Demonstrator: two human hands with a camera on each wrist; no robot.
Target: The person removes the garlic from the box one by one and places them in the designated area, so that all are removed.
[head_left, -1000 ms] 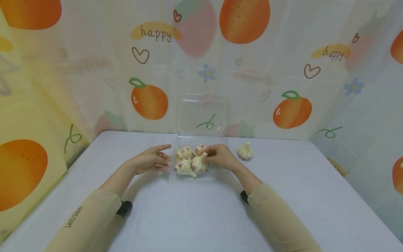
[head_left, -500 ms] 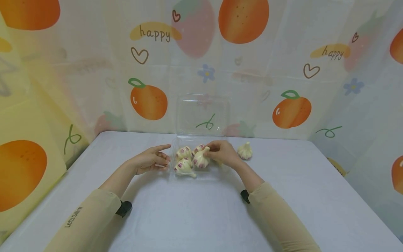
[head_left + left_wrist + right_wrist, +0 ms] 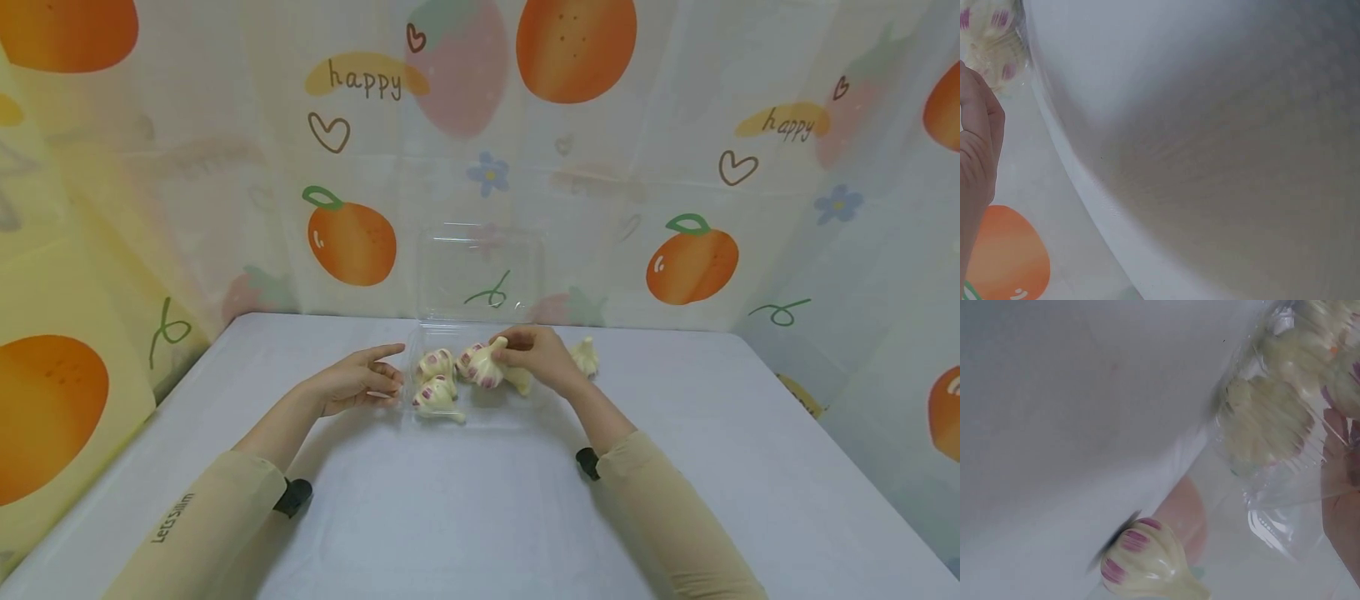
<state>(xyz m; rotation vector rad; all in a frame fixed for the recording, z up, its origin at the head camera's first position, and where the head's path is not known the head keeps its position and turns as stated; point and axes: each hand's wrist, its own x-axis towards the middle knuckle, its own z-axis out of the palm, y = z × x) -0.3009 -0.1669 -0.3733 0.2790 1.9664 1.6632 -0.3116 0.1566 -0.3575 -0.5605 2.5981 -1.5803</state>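
Note:
My right hand pinches a garlic bulb by its stem, over the clear plastic clamshell box. Purple-marked bulbs lie in the box: one at the back left, one at the front left, and one at the right partly hidden by the hand. Another bulb shows just behind the held one. At the box's left wall is my left hand, index finger extended and the other fingers loosely bent. In the right wrist view, a loose garlic bulb lies outside the box.
The box's transparent lid stands raised at the back, near the patterned curtain. A white cloth covers the table. The loose bulb sits just beyond my right hand, partly covered by it in the head view.
My right hand has lifted the garlic bulb from the front of the box and carried it backward and slightly right, uncovering another bulb at the right. The left hand has stayed in place.

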